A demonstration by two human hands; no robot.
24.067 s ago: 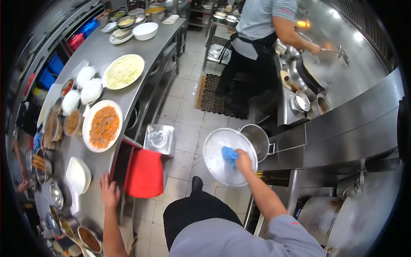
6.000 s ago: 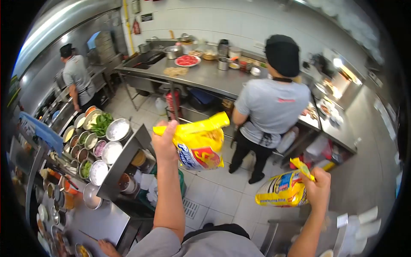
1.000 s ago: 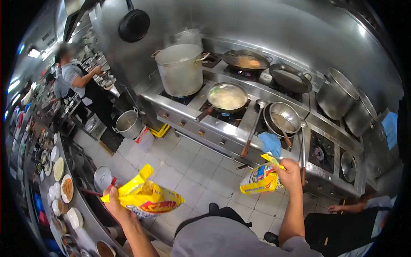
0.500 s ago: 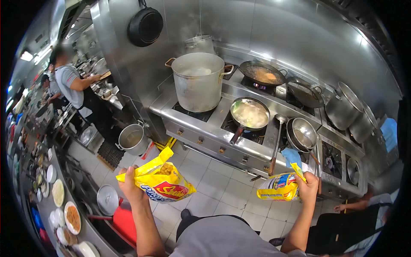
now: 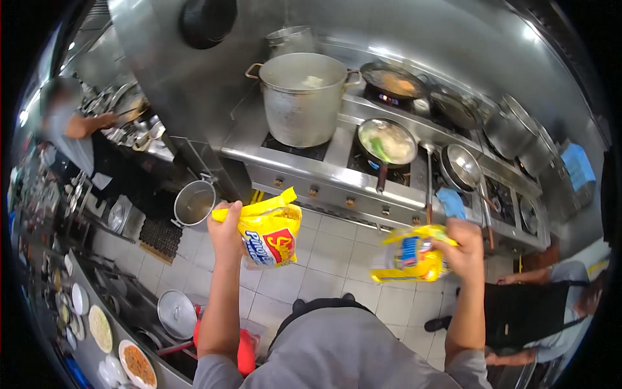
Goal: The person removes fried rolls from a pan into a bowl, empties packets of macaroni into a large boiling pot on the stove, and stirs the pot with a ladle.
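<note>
My left hand (image 5: 225,223) grips the top edge of a yellow bag (image 5: 269,236) with a red label. The bag hangs over the floor, in front of the stove. On the right, my right hand (image 5: 463,246) is closed on a second yellow bag (image 5: 414,253) with a blue patch, a little blurred. Beyond the bags, a large tall pot (image 5: 302,107) stands on the stove, with pale liquid or steam inside. A pan (image 5: 387,144) of pale food with something green sits to its right.
A dark wok (image 5: 393,81) is on a lit rear burner. Strainers (image 5: 461,167) and a blue cloth (image 5: 451,203) lie at the right. A pot (image 5: 195,202) stands on the floor. One person (image 5: 78,139) works at left, another (image 5: 534,314) is at lower right.
My left hand and its bag have risen and moved nearer the large pot in view. The right-hand bag has shifted slightly left and up. The view has moved, with the left person now closer to the edge.
</note>
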